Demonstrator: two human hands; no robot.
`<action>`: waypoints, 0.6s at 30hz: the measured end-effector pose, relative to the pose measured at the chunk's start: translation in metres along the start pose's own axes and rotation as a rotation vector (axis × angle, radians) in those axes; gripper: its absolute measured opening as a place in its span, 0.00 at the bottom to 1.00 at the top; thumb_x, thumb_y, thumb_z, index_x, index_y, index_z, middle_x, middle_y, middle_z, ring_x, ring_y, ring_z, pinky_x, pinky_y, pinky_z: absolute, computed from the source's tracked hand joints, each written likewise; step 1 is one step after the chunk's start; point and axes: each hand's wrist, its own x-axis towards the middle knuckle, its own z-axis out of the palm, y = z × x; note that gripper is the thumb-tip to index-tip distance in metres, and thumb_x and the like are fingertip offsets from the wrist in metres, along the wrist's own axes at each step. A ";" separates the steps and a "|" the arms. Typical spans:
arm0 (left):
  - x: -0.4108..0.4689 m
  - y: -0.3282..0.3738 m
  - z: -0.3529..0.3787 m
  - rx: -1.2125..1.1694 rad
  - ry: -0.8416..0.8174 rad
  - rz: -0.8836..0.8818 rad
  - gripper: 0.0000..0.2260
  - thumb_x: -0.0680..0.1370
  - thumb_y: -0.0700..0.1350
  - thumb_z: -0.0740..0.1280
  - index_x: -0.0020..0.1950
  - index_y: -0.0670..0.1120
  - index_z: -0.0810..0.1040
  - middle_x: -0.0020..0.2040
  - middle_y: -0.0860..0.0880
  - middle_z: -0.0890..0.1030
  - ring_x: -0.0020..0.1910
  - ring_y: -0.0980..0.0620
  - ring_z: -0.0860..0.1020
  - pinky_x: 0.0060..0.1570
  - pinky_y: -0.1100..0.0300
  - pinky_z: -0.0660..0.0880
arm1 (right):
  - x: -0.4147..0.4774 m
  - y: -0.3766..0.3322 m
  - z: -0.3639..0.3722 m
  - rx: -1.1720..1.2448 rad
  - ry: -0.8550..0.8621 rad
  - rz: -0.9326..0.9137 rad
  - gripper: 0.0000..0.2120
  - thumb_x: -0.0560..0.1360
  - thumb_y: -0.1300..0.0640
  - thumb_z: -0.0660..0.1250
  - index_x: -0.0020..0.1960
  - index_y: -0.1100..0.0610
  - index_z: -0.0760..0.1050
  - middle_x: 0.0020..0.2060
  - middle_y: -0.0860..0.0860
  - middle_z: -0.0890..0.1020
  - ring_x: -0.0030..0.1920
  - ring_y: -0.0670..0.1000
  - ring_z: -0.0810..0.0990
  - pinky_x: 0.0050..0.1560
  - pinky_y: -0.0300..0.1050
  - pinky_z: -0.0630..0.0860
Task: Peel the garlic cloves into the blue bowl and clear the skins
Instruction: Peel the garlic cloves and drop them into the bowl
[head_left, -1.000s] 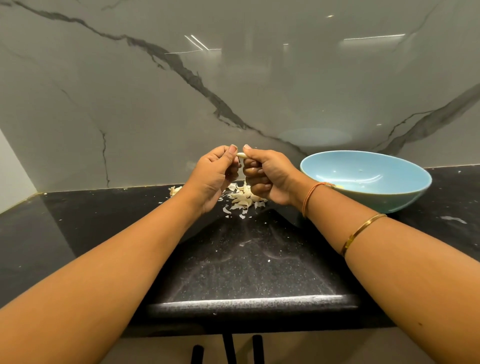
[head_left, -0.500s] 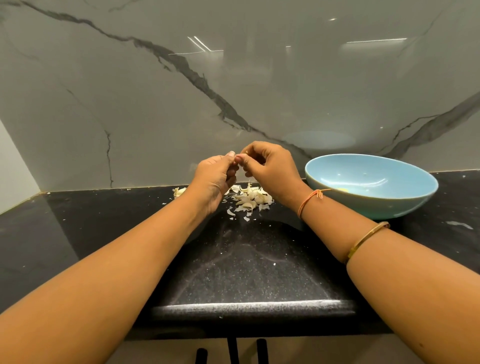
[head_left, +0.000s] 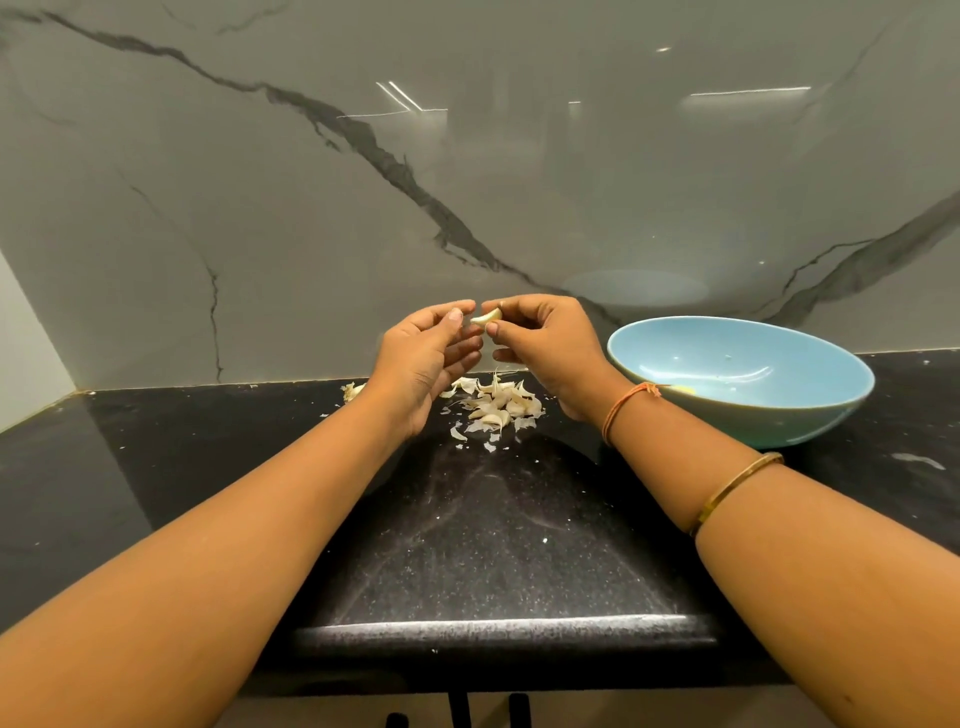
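Pinching a garlic clove (head_left: 488, 316) between thumb and forefinger, the right hand (head_left: 550, 348) held it raised above the table (head_left: 493, 540), its other fingers curled loosely beneath. The clove's long axis ran nearly level from left to right, slightly higher on the right, and its narrow tip pointed left. The left hand (head_left: 423, 358) had its fingers nearly straight and loosely spread, thumb and forefinger just beside that tip, gripping nothing that could be seen.

Directly below both hands a pile of garlic skins (head_left: 493, 408) lay on the dark table, near the marble wall (head_left: 467, 182), with a stray piece (head_left: 353, 391) off to the left. The blue bowl (head_left: 737, 358) sat to the right, just beside the right wrist, tilted toward the camera, a small yellowish bit (head_left: 681, 389) inside. Bare tabletop stretched from the pile to the front edge (head_left: 493, 630).
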 end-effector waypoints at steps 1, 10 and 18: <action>0.000 0.000 0.000 -0.004 -0.012 0.004 0.07 0.80 0.41 0.63 0.51 0.44 0.80 0.42 0.47 0.83 0.40 0.55 0.81 0.41 0.63 0.79 | 0.000 0.000 0.000 0.008 -0.007 0.012 0.09 0.75 0.68 0.66 0.54 0.63 0.79 0.42 0.54 0.81 0.44 0.48 0.80 0.43 0.40 0.80; 0.000 0.000 -0.001 0.017 -0.025 0.022 0.03 0.75 0.38 0.68 0.47 0.41 0.80 0.40 0.46 0.83 0.38 0.55 0.82 0.41 0.64 0.79 | -0.003 -0.006 -0.003 0.161 -0.005 0.086 0.06 0.75 0.67 0.66 0.51 0.66 0.77 0.37 0.55 0.80 0.36 0.48 0.78 0.40 0.38 0.80; -0.002 -0.001 0.000 0.325 0.005 0.174 0.01 0.75 0.38 0.69 0.45 0.42 0.81 0.42 0.42 0.83 0.40 0.50 0.83 0.41 0.61 0.81 | -0.004 -0.006 -0.004 0.106 -0.013 0.073 0.05 0.74 0.67 0.67 0.49 0.66 0.78 0.40 0.56 0.81 0.39 0.49 0.80 0.40 0.38 0.80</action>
